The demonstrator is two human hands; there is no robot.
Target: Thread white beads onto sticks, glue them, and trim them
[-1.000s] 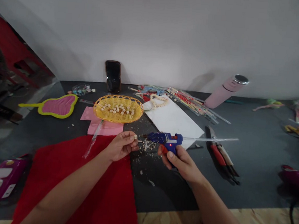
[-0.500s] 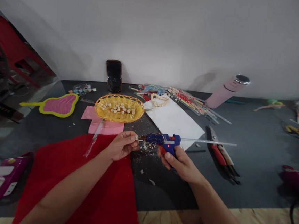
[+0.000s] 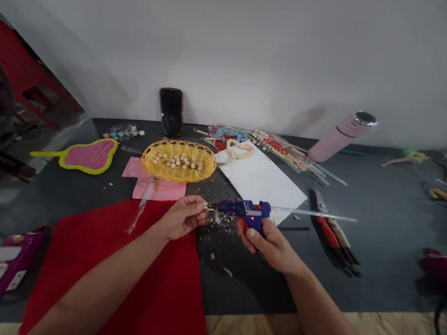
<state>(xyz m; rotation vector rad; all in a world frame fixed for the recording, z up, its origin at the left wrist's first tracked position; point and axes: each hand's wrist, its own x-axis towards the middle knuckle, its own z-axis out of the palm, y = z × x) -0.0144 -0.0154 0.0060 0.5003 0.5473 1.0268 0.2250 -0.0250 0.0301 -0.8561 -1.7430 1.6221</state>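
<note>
My right hand (image 3: 266,242) is closed around the grip of a blue glue gun (image 3: 239,208), whose small red light is lit. A long clear glue stick (image 3: 313,213) sticks out of its back end. The nozzle points left at my left hand (image 3: 186,217), which pinches a small pale piece (image 3: 205,206) between thumb and fingers. Nozzle and piece appear to touch; the exact contact is too small to make out. Below the gun lie pale crumbs and bits of dried glue (image 3: 219,219). Several small pale pieces (image 3: 177,162) sit in a yellow woven basket (image 3: 178,176) beyond my left hand.
Red felt (image 3: 127,279) lies under my left forearm, pink sheets (image 3: 162,191) by the basket. White paper (image 3: 263,179), a pale beaded ring (image 3: 239,150), red-handled pruning shears (image 3: 331,229), wrapped sticks (image 3: 283,152), a pink bottle (image 3: 339,138), a phone (image 3: 171,112) and a yellow-rimmed paddle (image 3: 87,155) surround the hands.
Both hands hold nearly the same pose, with the gun's nozzle at the small pale piece. The view has shifted very slightly.
</note>
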